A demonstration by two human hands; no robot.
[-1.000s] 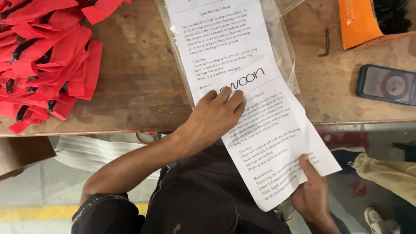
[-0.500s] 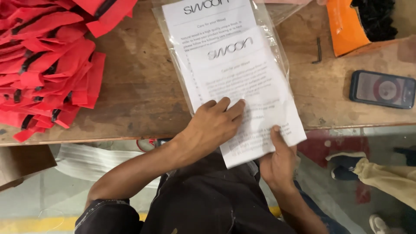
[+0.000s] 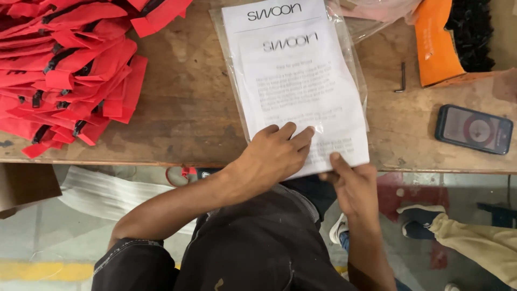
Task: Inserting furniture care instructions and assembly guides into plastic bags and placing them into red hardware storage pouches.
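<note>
The left hand (image 3: 274, 156) lies flat, fingers spread, on the printed sheet's (image 3: 301, 86) near end, its long axis running away across the tabletop (image 3: 183, 108), while the right hand (image 3: 353, 186) pinches the near corner.

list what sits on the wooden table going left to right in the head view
pile of red fabric pieces → white printed sheet on a clear plastic bag, with the left hand and right hand at its near edge → small hex key → orange box → phone
</note>
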